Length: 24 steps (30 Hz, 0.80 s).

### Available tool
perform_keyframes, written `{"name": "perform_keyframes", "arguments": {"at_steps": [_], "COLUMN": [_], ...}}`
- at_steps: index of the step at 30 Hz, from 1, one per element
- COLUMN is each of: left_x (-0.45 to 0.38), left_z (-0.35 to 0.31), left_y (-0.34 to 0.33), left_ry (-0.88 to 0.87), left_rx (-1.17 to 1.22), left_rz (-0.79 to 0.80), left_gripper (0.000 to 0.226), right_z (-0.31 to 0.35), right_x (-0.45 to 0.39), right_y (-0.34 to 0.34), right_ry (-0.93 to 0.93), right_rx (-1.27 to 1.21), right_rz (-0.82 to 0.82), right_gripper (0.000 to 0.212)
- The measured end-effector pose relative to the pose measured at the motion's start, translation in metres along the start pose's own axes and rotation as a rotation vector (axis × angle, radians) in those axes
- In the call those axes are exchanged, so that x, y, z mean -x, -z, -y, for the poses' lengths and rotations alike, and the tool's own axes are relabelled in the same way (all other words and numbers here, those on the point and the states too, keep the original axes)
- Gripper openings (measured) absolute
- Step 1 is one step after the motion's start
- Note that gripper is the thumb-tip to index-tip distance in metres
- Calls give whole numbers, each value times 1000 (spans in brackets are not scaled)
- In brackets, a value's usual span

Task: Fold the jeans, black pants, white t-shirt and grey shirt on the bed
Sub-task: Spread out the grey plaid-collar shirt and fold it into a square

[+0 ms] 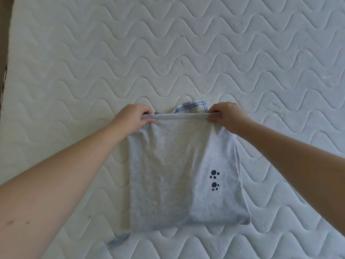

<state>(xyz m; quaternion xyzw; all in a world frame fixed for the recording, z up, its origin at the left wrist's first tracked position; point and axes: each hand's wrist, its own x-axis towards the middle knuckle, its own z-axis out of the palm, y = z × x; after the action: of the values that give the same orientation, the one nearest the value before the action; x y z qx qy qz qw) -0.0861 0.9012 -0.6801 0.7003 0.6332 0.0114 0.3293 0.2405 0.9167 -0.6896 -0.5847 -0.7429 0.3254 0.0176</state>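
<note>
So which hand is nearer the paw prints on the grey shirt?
Right. The right hand grips the top edge on the side of the paw prints; the left hand grips the opposite corner.

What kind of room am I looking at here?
Likely a bedroom: a bare quilted mattress fills the view, and both hands hold a grey shirt over it, mid-fold.

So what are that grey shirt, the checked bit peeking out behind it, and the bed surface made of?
The grey shirt looks like soft matte cotton-type jersey: heathered flecks, limp drape, with printed dark paw marks. The checked cloth seems a thin woven fabric, judging by its crisp blue-and-white lines; fibre unclear. The mattress has a white quilted textile cover, shown by puffy stitched wavy lines.
</note>
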Motion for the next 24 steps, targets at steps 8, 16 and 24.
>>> {"name": "perform_keyframes", "arguments": {"at_steps": [8,16,24], "left_x": [-18,-9,27], "left_z": [4,-10,-52], "left_y": [1,17,111], "left_ry": [224,138,-29], "left_rx": [-310,-322,-218], "left_rz": [383,522,283], "left_gripper": [54,52,39], "right_z": [-4,9,40], "right_x": [-11,-7,28], "right_y": [5,27,109], "right_ry": [-238,-182,-63], "right_rx": [205,260,81], "right_rz": [327,444,181], "right_gripper": [60,36,22]}}
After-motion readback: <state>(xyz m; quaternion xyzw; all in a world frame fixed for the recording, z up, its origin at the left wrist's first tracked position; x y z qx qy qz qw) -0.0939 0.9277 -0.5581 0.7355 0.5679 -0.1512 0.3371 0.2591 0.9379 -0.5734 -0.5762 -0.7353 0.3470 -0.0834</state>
